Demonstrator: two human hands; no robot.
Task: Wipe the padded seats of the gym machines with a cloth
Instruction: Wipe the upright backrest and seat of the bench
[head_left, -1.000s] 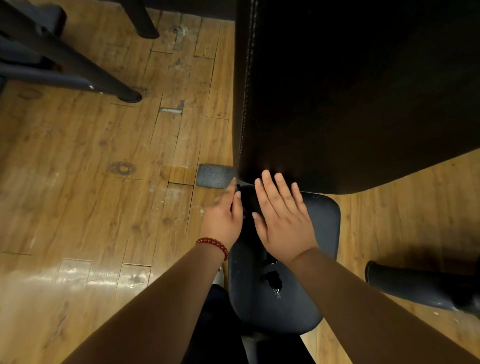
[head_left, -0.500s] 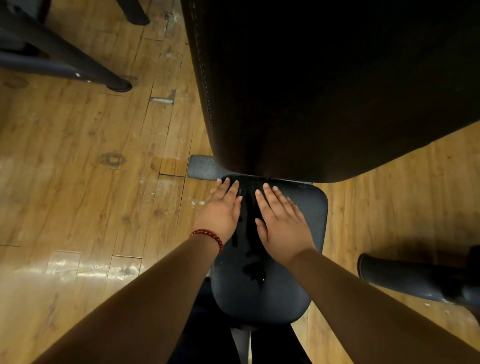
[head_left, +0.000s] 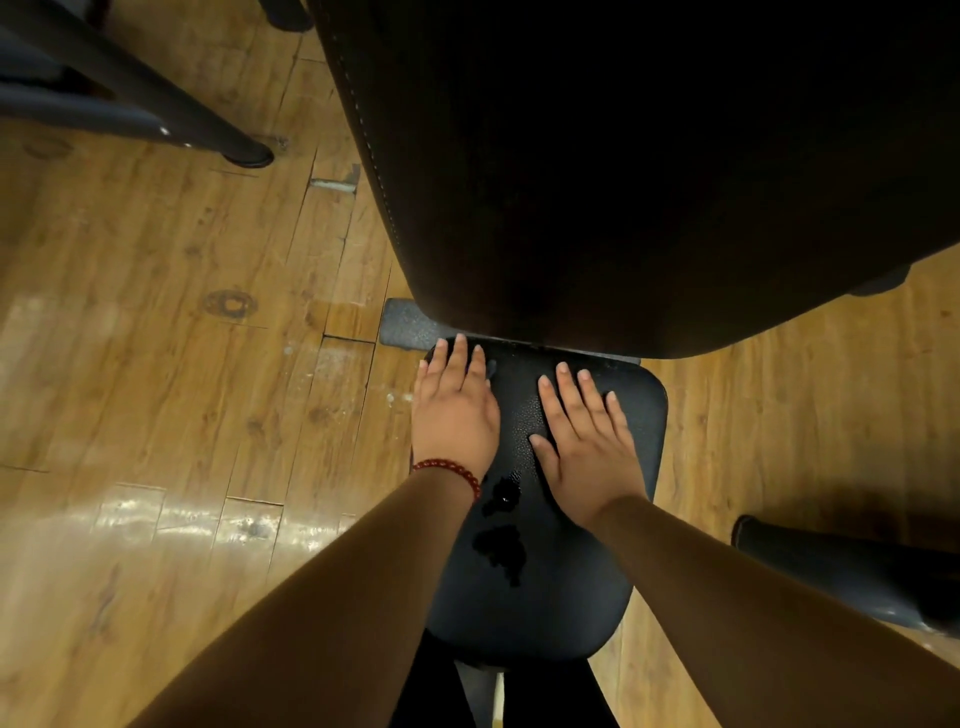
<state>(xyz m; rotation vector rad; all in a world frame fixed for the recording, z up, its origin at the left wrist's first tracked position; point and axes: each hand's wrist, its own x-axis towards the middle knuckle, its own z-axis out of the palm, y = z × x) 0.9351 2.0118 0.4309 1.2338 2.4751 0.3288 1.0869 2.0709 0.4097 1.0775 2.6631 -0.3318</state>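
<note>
**A:** Which step were we on with that one?

**B:** Mid-wipe, by our guess, though we saw no cloth anywhere. Our left hand (head_left: 454, 415) lay flat at the left edge of the padded seat (head_left: 561, 603), fingers (head_left: 460, 353) straight, gripping nothing, tips just short of the backrest (head_left: 623, 182). Dark wet-looking patches (head_left: 501, 551) sat between our wrists. Our right hand (head_left: 587, 452) lay flat on the pad too, fingers spread and empty.

**A:** So next we'd have needed a cloth, then passes over those patches.
</note>
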